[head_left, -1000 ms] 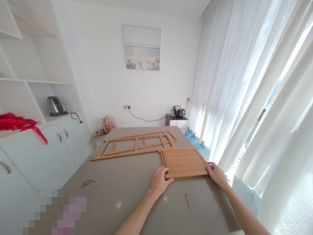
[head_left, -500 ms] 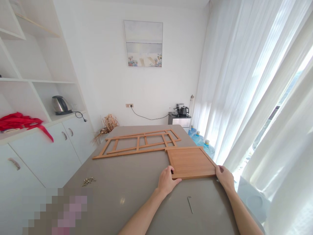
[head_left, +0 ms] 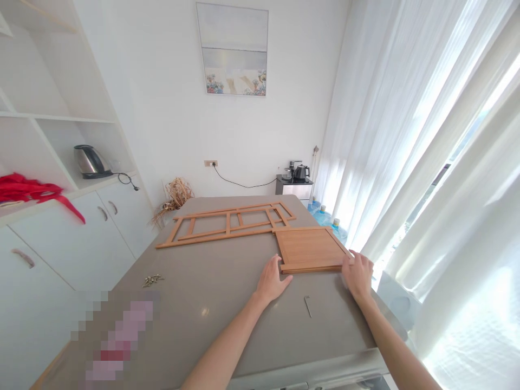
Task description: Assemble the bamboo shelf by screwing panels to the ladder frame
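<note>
A flat wooden panel (head_left: pixel 312 246) with a raised frame lies near the right side of the grey table. My left hand (head_left: pixel 271 280) is beside its near left corner, thumb and fingers apart around empty space. At the near right corner is my right hand (head_left: pixel 358 275), fingers spread, with the thumb side against the panel's edge. An L-shaped hex key (head_left: pixel 308 306) lies on the table between my forearms. Beyond the panel to the left lie slatted wooden frames (head_left: pixel 228 223), partly overlapping. The panel's underside is hidden.
A small pile of metal screws (head_left: pixel 153 280) lies on the left of the table (head_left: pixel 195 292). White cabinets (head_left: pixel 87 227) line the left side, with a kettle (head_left: pixel 90 161) on a shelf. Curtains (head_left: pixel 377 135) hang close on the right; water bottles (head_left: pixel 323 213) stand beyond the table's right edge.
My left hand has loosened from the panel's near left corner. The right hand's fingers have spread at the other corner. The view has tilted down, so everything sits higher.
</note>
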A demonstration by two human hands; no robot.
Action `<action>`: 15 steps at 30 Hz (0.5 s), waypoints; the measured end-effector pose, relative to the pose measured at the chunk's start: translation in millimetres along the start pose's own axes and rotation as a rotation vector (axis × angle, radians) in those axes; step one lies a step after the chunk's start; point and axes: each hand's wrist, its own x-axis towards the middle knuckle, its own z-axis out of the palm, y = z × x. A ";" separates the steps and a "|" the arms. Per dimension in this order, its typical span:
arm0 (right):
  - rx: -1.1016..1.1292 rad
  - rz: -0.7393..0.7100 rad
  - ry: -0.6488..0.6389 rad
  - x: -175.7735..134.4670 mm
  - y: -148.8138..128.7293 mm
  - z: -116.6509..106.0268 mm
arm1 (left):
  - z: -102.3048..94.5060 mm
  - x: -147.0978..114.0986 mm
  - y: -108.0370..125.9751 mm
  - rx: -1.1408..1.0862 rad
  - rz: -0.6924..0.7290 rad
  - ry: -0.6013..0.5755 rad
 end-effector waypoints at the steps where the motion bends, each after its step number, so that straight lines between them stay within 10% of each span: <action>1: 0.028 -0.074 -0.075 -18.5 -11.9 -1.5 | -4.2 -7.4 -2.1 0.000 0.027 0.008; 7: 0.117 -0.544 -0.706 -95.3 -69.9 -14.6 | -44.5 -53.3 -15.4 0.055 0.095 -0.009; 15: 0.082 -0.499 -0.623 -95.7 -103.1 17.5 | -98.7 -117.1 -25.0 0.135 0.075 -0.053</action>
